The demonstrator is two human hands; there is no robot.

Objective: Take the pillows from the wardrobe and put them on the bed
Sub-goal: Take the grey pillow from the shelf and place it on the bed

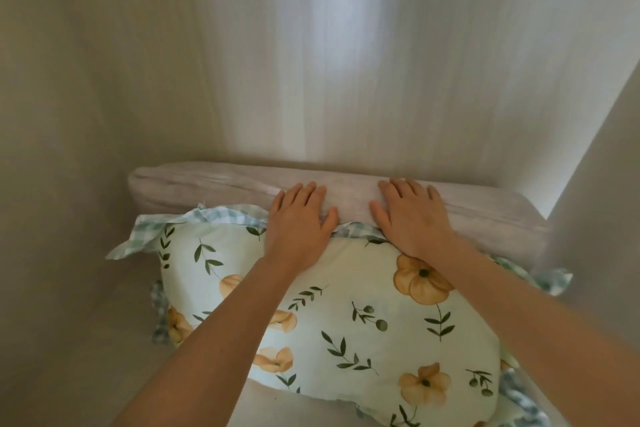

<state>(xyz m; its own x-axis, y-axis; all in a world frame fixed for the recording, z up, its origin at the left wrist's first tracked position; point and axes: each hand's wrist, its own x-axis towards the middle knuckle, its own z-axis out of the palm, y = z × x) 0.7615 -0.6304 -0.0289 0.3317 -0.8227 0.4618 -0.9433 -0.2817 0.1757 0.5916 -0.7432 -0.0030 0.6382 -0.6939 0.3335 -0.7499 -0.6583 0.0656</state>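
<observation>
A pale green pillow point(346, 315) printed with orange flowers and dark leaves, edged in a green check frill, lies inside the wardrobe in the lower middle. Behind it a plain grey pillow point(207, 185) stands against the back panel. My left hand point(298, 222) rests flat on the grey pillow's front edge, fingers spread and thumb tucked toward the fabric. My right hand point(412, 215) lies flat beside it on the same pillow, fingers apart. Both forearms cross over the floral pillow. Whether either thumb pinches the fabric is unclear.
The pale wood-grain back panel point(329, 62) of the wardrobe fills the upper view. A left side wall point(52, 149) and a right side wall point(606, 184) close in the compartment. The wardrobe floor point(104, 357) shows at lower left.
</observation>
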